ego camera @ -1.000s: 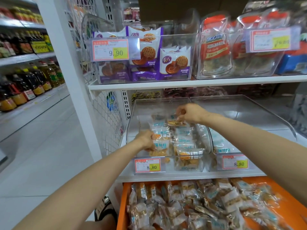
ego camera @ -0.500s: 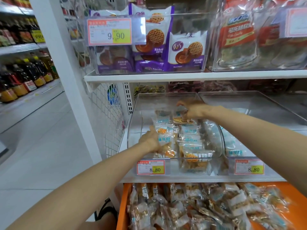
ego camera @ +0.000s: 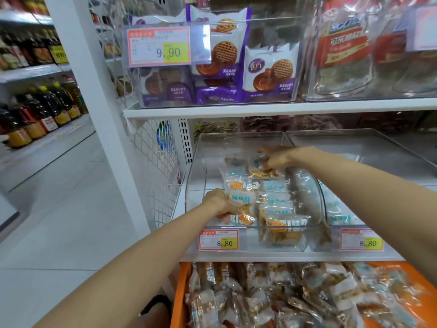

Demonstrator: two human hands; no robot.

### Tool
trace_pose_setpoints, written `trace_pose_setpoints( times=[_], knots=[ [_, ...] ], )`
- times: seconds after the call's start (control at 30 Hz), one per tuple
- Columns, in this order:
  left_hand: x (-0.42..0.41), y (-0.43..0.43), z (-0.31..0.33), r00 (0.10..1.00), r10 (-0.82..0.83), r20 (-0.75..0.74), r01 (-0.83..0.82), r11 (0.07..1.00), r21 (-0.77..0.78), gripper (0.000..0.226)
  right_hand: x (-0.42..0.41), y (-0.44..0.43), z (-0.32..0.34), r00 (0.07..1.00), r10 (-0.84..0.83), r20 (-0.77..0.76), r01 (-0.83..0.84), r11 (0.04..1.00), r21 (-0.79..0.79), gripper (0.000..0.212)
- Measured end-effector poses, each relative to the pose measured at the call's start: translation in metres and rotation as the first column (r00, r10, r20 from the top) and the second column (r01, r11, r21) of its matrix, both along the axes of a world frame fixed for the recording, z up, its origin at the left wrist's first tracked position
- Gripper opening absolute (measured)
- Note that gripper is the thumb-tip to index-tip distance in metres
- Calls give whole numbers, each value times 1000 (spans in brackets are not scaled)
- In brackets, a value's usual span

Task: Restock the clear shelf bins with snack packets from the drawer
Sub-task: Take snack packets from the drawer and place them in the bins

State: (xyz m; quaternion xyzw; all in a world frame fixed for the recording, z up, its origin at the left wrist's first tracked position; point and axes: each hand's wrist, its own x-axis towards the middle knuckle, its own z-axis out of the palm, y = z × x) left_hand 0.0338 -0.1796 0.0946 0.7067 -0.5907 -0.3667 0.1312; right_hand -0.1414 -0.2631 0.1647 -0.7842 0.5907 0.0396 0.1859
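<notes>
A clear shelf bin [ego camera: 203, 162] on the middle shelf holds several snack packets [ego camera: 274, 200] with blue print and orange swirls. My left hand [ego camera: 216, 201] is inside the bin at its front left, fingers curled round a packet [ego camera: 241, 198] at the left of the pile. My right hand [ego camera: 275, 158] reaches to the back of the pile and pinches a packet [ego camera: 261, 171] there. Below the shelf, the orange drawer [ego camera: 178, 292] is full of the same packets [ego camera: 272, 297].
A second clear bin [ego camera: 354, 147] stands to the right with a few packets at its front. Price tags [ego camera: 218, 240] hang on both bins. The upper shelf [ego camera: 260, 107] carries bins of purple biscuit bags [ego camera: 269, 74]. An aisle with bottles [ego camera: 35, 114] lies left.
The view has come closer to the shelf and tilted up a little. Both hands stay in the left bin, shifting packets; my left hand has slid slightly forward along the pile.
</notes>
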Motion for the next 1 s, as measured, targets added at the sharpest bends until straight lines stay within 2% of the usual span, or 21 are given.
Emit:
trace_pose_setpoints(
  times=[0.1, 0.2, 0.27, 0.33, 0.43, 0.5, 0.67, 0.77, 0.87, 1.0],
  knots=[
    [2, 1, 2, 1000, 14, -19, -14, 1000, 16, 27, 6, 14, 4, 998, 65, -15, -67, 991, -119, 59],
    [7, 5, 5, 998, 2, 65, -2, 1000, -7, 29, 24, 34, 6, 971, 237, -7, -229, 929, -290, 39],
    [9, 9, 7, 994, -1, 111, 2, 1000, -8, 32, 40, 44, -1, 939, 333, -91, -344, 883, -319, 32],
    [10, 13, 8, 989, -10, 145, 11, 1000, -6, 28, 54, 48, -12, 916, 341, -212, -395, 859, -326, 35],
    [11, 16, 6, 984, -16, 177, 18, 1000, -10, 27, 64, 47, -23, 926, 245, -288, -333, 889, -313, 38],
    [12, 16, 4, 983, -12, 183, 16, 1000, -19, 32, 65, 47, -24, 929, 204, -310, -294, 913, -282, 32],
    [11, 16, 2, 987, -4, 163, 5, 1000, -6, 35, 61, 54, -26, 918, 181, -354, -289, 915, -282, 24],
    [12, 16, 2, 990, 6, 141, -4, 1000, -19, 35, 58, 56, -25, 936, 167, -309, -244, 942, -230, 26],
    [14, 17, 2, 995, 31, 94, -27, 999, -44, 35, 55, 54, -21, 978, 130, -161, -162, 964, -212, 25],
    [12, 16, 4, 998, 56, -29, -57, 998, -12, 17, 52, 51, -14, 997, 52, -55, -65, 960, -271, 11]
  ],
)
